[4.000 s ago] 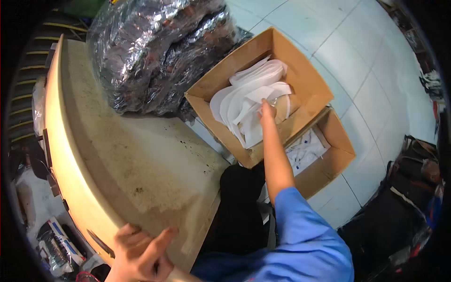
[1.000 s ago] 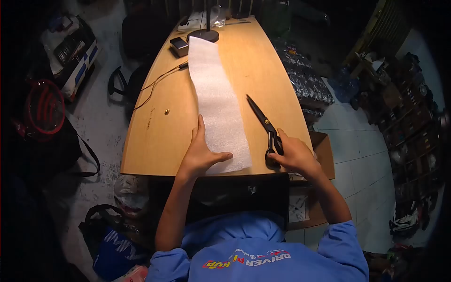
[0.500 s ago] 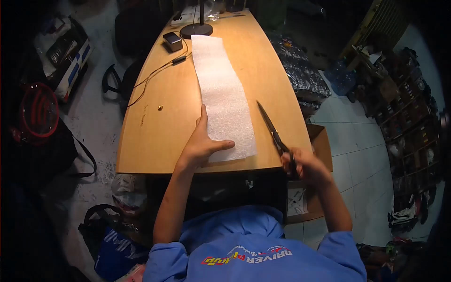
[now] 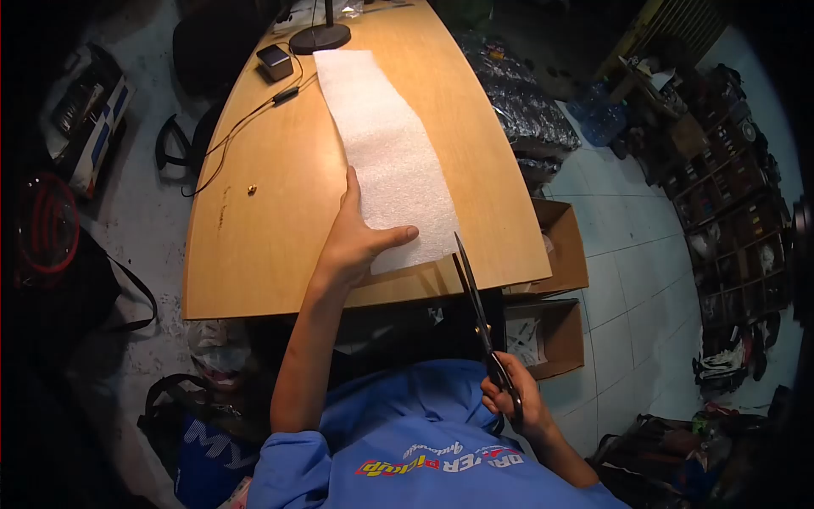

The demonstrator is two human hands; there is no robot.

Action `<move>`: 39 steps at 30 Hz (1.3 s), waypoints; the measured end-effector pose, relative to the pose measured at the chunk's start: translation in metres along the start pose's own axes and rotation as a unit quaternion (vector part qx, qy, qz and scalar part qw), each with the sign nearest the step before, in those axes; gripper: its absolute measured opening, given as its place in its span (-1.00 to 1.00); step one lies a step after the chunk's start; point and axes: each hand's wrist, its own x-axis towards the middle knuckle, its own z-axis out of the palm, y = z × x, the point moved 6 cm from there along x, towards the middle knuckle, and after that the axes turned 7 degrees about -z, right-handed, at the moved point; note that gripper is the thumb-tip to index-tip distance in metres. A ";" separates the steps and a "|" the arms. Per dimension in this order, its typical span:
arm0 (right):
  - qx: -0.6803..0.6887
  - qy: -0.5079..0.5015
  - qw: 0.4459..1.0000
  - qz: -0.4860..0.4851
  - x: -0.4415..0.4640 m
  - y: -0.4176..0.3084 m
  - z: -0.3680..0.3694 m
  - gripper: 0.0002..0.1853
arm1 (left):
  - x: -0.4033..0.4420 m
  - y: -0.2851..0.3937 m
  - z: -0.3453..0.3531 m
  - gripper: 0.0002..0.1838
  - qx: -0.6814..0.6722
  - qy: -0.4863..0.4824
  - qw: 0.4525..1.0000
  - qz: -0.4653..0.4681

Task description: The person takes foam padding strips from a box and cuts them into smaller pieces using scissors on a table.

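A long strip of white foam sheet [image 4: 386, 153] lies lengthwise on the wooden table [image 4: 271, 280]. My left hand [image 4: 356, 237] grips the strip's near left edge, thumb on top and the fingers partly hidden at the edge. My right hand [image 4: 517, 394] holds black scissors [image 4: 481, 318] by the handles, in front of the table's near edge. The scissor blades are slightly apart, their tips close to the near right corner of the strip.
A lamp base [image 4: 320, 38], a small black device [image 4: 274, 63] and a cable [image 4: 246, 123] are on the table's far left. A small brass-coloured piece [image 4: 252, 190] lies at left. Cardboard boxes [image 4: 564, 339] stand to the right.
My right hand has lifted the scissors from the tabletop and brought them back toward my body, blades now parted. The strip has shifted slightly nearer the table's front edge, with my left hand still on it.
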 end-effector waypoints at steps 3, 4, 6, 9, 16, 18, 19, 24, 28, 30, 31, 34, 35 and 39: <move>-0.005 -0.009 1.000 -0.012 0.014 -0.002 0.005 -0.26 | -0.002 -0.006 0.010 0.31 0.011 -0.023 1.000 0.006; 0.002 -0.014 1.000 -0.016 0.018 -0.001 0.007 -0.26 | -0.001 -0.011 0.011 0.33 0.032 -0.024 0.999 0.011; 0.000 -0.028 0.999 -0.020 0.023 0.000 0.011 -0.24 | 0.000 -0.019 0.010 0.35 0.035 -0.029 0.999 0.006; 0.009 -0.019 0.999 -0.026 0.028 0.003 0.012 -0.22 | -0.005 -0.013 0.015 0.35 -0.007 -0.040 0.999 -0.019; 0.027 -0.013 0.999 -0.043 0.031 0.005 0.018 -0.20 | -0.006 -0.005 0.018 0.30 -0.027 -0.057 0.997 -0.050; 0.021 -0.019 0.999 -0.037 0.034 0.003 0.018 -0.18 | -0.004 -0.006 0.019 0.29 -0.020 -0.057 0.997 -0.044; 0.013 -0.022 0.999 -0.037 0.036 0.003 0.018 -0.18 | -0.003 -0.006 0.020 0.29 -0.014 -0.057 0.997 -0.045; -0.017 -0.032 0.999 -0.039 0.041 0.007 0.015 -0.17 | -0.003 -0.007 0.018 0.31 -0.002 -0.048 0.996 -0.069; -0.026 -0.027 0.998 -0.044 0.045 0.005 0.022 -0.16 | -0.006 -0.005 0.018 0.32 0.014 -0.048 0.997 -0.061; 0.010 -0.027 0.999 -0.044 0.046 0.004 0.025 -0.23 | -0.006 -0.008 0.015 0.30 0.012 -0.044 0.997 -0.059; 0.002 -0.032 0.998 -0.045 0.046 0.005 0.025 -0.24 | -0.006 -0.007 0.014 0.28 0.006 -0.045 0.997 -0.063; -0.013 -0.024 0.998 -0.048 0.044 0.009 0.027 -0.30 | -0.010 0.002 0.016 0.23 -0.002 -0.043 0.997 -0.067; -0.027 -0.018 0.998 -0.050 0.044 0.007 0.029 -0.30 | -0.012 0.005 0.018 0.21 -0.003 -0.042 0.997 -0.067; -0.066 -0.001 0.997 -0.050 0.044 0.008 0.028 -0.32 | -0.018 -0.020 0.006 -0.05 -0.053 0.063 0.993 -0.081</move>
